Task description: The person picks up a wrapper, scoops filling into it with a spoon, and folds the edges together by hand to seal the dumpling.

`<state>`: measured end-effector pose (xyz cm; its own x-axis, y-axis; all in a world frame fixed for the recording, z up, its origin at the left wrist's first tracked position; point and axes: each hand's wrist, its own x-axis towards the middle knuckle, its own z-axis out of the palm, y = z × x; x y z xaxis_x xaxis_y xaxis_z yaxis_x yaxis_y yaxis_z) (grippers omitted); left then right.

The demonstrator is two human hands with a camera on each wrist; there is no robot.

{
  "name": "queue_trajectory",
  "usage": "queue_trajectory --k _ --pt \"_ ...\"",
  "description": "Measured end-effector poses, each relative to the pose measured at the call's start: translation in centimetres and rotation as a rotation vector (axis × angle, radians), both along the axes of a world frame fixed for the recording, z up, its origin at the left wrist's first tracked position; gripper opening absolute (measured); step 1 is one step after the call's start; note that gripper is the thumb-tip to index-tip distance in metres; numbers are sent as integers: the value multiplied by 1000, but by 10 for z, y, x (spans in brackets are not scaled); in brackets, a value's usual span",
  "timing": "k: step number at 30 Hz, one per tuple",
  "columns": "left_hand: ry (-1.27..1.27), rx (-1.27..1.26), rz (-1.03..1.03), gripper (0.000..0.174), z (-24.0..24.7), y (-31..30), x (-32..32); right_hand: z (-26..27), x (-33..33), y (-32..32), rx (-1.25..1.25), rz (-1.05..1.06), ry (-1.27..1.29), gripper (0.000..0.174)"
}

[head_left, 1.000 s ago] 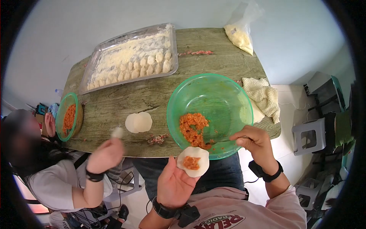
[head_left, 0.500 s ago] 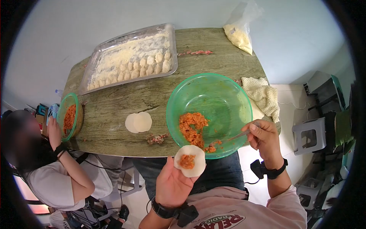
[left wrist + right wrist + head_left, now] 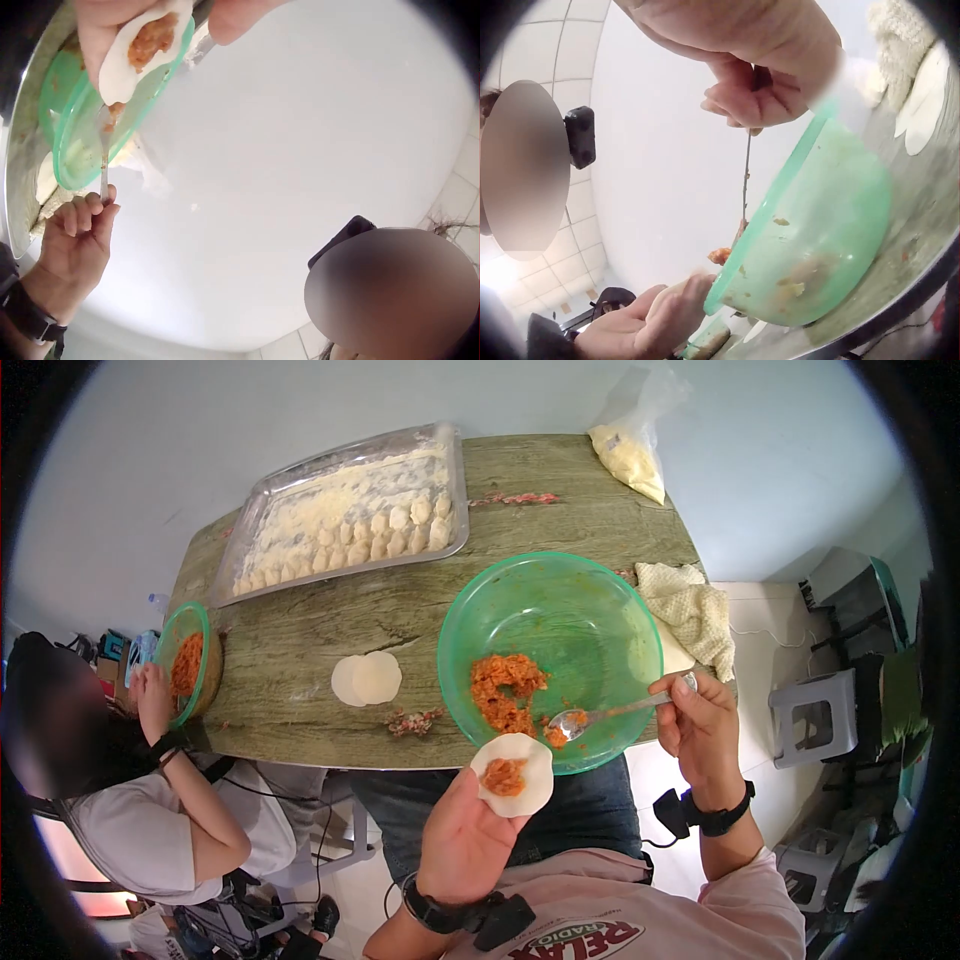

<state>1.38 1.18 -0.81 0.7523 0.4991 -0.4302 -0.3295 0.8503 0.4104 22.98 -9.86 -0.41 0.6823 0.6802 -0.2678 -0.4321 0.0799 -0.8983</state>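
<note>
My left hand (image 3: pixel 468 845) carries a round dumpling wrapper (image 3: pixel 541 780) on its fingers, near the front rim of the large green bowl (image 3: pixel 590 620). A mound of orange-red filling (image 3: pixel 503 777) lies in the middle of the wrapper. In the left wrist view the thumb (image 3: pixel 236 19) stands apart from the wrapper. My right hand (image 3: pixel 703 730) pinches the handle of a metal spoon (image 3: pixel 625 709) over the bowl's right side. A bit of filling clings near the spoon's bowl, beside the wrapper. More filling (image 3: pixel 497 685) sits inside the green bowl at its left.
Two overlapping wrappers (image 3: pixel 378 678) lie on the table left of the bowl. Behind them is a floured tray (image 3: pixel 330 575) with rows of dumplings. A cloth (image 3: pixel 690 610) and a bag of flour (image 3: pixel 628 460) are at right. Another person (image 3: pixel 170 820) sits left by a smaller green bowl (image 3: pixel 207 670).
My right hand has drawn back and raised the spoon, whose head now shows beside the wrapper. My left hand has shifted slightly. The other person's hand has moved to the smaller bowl.
</note>
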Motion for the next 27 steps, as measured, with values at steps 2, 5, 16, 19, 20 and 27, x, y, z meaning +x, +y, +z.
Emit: queue_trajectory --k 2,5,16,19,20,27 --pt "-22 -16 5 48 -1 0 2 5 -7 -1 17 -6 11 25" --pt "-63 -38 -8 46 2 0 7 10 -21 -6 108 58 -219 25" --pt "-103 -51 -34 47 5 -2 7 29 -31 -16 111 316 -853 21" --pt "-105 -44 -33 47 5 -1 7 29 -33 -20 108 213 -872 21" --pt "-91 -43 -29 47 7 -1 7 30 -33 -20 109 216 -872 21" --pt "-85 -44 -19 46 4 -3 5 32 -36 -23 99 251 -985 20"
